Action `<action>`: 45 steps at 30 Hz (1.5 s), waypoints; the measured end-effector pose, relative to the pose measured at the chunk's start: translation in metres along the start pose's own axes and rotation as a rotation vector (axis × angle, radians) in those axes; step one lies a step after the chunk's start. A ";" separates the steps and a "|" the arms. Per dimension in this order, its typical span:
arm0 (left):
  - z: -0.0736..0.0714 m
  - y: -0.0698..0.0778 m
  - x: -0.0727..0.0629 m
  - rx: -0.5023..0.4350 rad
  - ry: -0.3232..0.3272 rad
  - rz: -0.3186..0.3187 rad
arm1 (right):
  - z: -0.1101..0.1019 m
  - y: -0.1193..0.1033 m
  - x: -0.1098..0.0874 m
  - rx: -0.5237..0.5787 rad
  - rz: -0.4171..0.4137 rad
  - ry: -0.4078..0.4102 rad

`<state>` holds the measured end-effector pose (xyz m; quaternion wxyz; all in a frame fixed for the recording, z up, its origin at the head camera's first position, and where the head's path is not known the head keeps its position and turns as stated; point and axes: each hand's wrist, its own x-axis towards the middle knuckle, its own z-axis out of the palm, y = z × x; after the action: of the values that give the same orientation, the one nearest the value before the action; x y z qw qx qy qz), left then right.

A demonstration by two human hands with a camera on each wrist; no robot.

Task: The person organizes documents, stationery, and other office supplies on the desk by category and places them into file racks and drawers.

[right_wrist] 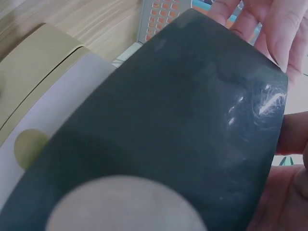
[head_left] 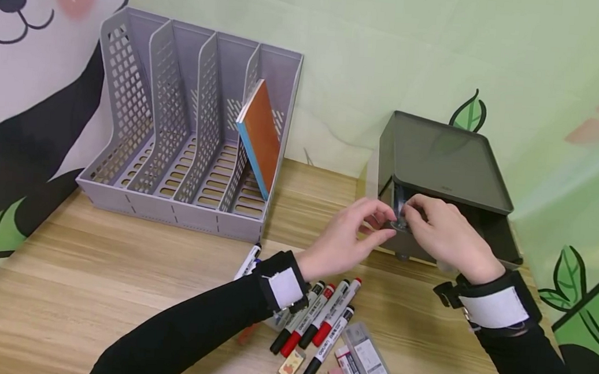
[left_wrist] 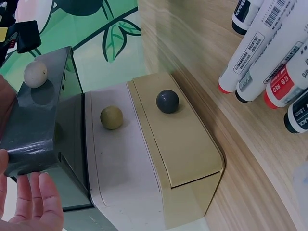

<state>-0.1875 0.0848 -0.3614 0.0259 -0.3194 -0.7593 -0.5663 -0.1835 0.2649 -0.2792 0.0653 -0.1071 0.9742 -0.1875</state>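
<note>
A desktop drawer unit [head_left: 453, 157] stands at the back right, its dark grey top drawer [left_wrist: 36, 130] pulled out. Both hands are at that drawer's left front corner. My right hand [head_left: 445, 232] has its fingers bent over the rim and pinches a small clear, glossy thing [head_left: 401, 214], whose kind is unclear. Facing it, my left hand [head_left: 348, 234] holds its fingers and thumb apart beside the same corner. From the left wrist, those fingers [left_wrist: 36, 197] reach along the drawer's edge. Much of the drawer's inside is hidden behind the right hand.
Several markers [head_left: 316, 315] lie in front, beside erasers [head_left: 292, 365] and a clear plastic case [head_left: 373, 363]. A grey file rack [head_left: 173, 207] at the back left holds an orange-covered book [head_left: 261, 138]. Below the open drawer are a white drawer [left_wrist: 125, 159] and a beige one [left_wrist: 187, 144], both closed.
</note>
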 end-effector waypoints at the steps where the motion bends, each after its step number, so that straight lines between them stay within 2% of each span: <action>1: 0.000 -0.001 0.000 -0.010 0.001 -0.005 | 0.000 0.000 0.000 0.004 -0.004 -0.003; 6: 0.000 -0.006 -0.005 -0.082 -0.008 -0.051 | 0.002 0.004 -0.005 0.015 -0.019 0.002; 8: -0.002 -0.008 -0.008 -0.096 -0.021 -0.063 | 0.003 0.005 -0.009 0.007 -0.022 0.037; 10: -0.005 -0.009 -0.012 -0.070 -0.038 -0.059 | 0.006 0.005 -0.014 0.006 -0.030 0.095; 14: -0.014 -0.011 -0.022 0.092 -0.092 -0.005 | 0.018 0.004 -0.026 0.054 -0.115 0.290; 17: -0.022 -0.012 -0.033 0.238 -0.158 0.019 | 0.029 0.004 -0.035 0.106 -0.241 0.464; 19: -0.027 -0.013 -0.040 0.308 -0.211 0.006 | 0.036 0.003 -0.041 0.128 -0.324 0.558; 21: -0.033 -0.014 -0.047 0.357 -0.251 -0.013 | 0.040 0.002 -0.048 0.147 -0.371 0.614; 24: -0.044 -0.017 -0.058 0.431 -0.292 -0.036 | 0.045 -0.001 -0.058 0.181 -0.412 0.644; 28: -0.058 -0.023 -0.076 0.547 -0.330 -0.041 | 0.060 -0.003 -0.071 0.228 -0.470 0.610; 32: -0.063 -0.026 -0.093 0.681 -0.358 -0.030 | 0.082 -0.003 -0.078 0.235 -0.490 0.505; 37: -0.058 -0.029 -0.109 0.803 -0.374 -0.066 | 0.106 0.000 -0.074 0.164 -0.480 0.395; 40: -0.053 -0.030 -0.116 0.836 -0.383 -0.101 | 0.116 0.002 -0.070 0.130 -0.474 0.336; 45: -0.045 -0.031 -0.125 0.868 -0.382 -0.160 | 0.126 0.003 -0.064 0.137 -0.422 0.197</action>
<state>-0.1188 -0.0167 -0.4220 -0.0270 -0.3179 -0.9390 -0.1284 -0.1006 0.2385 -0.3910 -0.0637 -0.2849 0.9169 -0.2721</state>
